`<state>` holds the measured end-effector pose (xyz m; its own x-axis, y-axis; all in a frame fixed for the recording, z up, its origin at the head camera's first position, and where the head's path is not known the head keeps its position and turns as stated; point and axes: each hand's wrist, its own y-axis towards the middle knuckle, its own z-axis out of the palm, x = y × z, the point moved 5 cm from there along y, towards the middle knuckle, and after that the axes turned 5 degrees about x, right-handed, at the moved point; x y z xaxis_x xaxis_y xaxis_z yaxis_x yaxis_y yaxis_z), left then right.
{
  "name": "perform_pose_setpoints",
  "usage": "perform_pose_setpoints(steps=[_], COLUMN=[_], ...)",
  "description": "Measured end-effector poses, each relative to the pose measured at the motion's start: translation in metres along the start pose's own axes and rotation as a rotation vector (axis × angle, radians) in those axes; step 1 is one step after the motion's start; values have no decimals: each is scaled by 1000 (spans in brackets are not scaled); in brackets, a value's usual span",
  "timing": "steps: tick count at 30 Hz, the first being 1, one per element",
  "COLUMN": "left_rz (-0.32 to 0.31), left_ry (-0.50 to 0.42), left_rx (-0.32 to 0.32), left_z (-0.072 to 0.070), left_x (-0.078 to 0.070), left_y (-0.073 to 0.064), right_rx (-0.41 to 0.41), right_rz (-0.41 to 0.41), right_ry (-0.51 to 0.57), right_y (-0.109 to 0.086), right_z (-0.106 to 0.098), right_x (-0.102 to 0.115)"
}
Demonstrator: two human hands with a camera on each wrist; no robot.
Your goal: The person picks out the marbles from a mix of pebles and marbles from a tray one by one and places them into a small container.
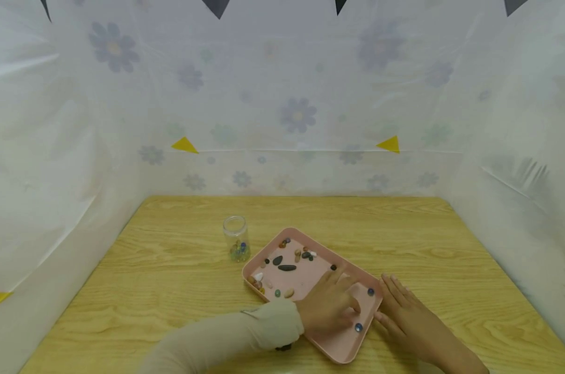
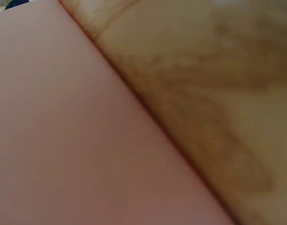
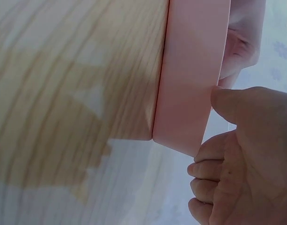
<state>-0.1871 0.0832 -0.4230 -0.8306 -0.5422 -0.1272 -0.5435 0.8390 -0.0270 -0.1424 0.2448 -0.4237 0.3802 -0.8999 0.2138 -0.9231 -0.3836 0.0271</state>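
Observation:
A pink tray (image 1: 306,280) lies aslant on the table with small stones and glass marbles in it. My left hand (image 1: 329,304) is over its right half, palm down, fingers spread and bent a little; nothing shows between them. Close by its fingers are a blue marble (image 1: 359,327), a second blue marble (image 1: 371,292) and a small black stone (image 1: 333,267). At the tray's right end my right hand (image 1: 406,314) has its fingers extended along the outside. In the right wrist view, its thumb (image 3: 227,102) touches the rim. Only the tray's side and the tabletop fill the left wrist view.
A clear jar (image 1: 236,228) with several marbles stands left of the tray. Dark oval stones (image 1: 287,267), a green stone (image 1: 277,293) and other pebbles lie in the tray's left half. White flowered sheeting (image 1: 296,171) encloses the wooden table (image 1: 170,280) at back and sides.

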Motion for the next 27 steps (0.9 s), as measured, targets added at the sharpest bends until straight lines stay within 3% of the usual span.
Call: perform_pose_setpoints(steps=[17, 27], left_rz=[17, 9], left_ry=[-36, -24], left_rx=[62, 54], left_z=[8, 8], left_x=[-10, -9], left_y=[8, 9], right_rx=[15, -3], right_rz=[-12, -14], right_ry=[10, 1], right_y=[1, 0], right_z=[1, 2], right_x=[0, -1])
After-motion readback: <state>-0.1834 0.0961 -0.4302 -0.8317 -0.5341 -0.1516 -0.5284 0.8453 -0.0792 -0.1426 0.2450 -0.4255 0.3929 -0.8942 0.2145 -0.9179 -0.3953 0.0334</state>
